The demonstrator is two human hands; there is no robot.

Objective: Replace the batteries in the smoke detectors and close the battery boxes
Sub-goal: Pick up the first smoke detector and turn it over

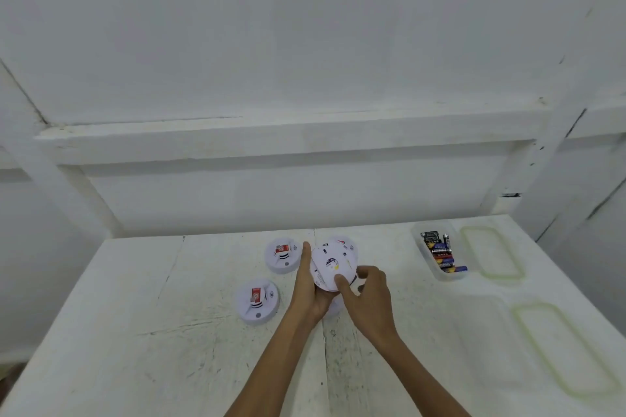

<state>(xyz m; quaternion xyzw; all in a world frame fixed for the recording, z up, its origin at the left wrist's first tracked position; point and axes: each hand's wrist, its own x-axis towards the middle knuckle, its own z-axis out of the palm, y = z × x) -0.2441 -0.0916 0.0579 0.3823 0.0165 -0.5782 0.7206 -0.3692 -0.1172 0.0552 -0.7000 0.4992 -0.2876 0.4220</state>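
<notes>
I hold a round white smoke detector (330, 266) tilted up above the table, its back side with a dark label facing me. My left hand (310, 284) cups its left edge from below, fingers stretched along the rim. My right hand (367, 291) grips its lower right edge, thumb pressed on the back face. Two more white detectors with red stickers lie face up on the table: one (283, 256) at the upper left of my hands, one (258, 301) at the lower left. Another detector (345, 242) peeks out behind the held one.
A clear plastic box (440, 272) with several batteries stands at the right of the white table (135, 332). Its lid (491, 256) lies beside it. A second clear box (481, 332) and lid (569, 349) sit nearer at the right. A white wall runs behind.
</notes>
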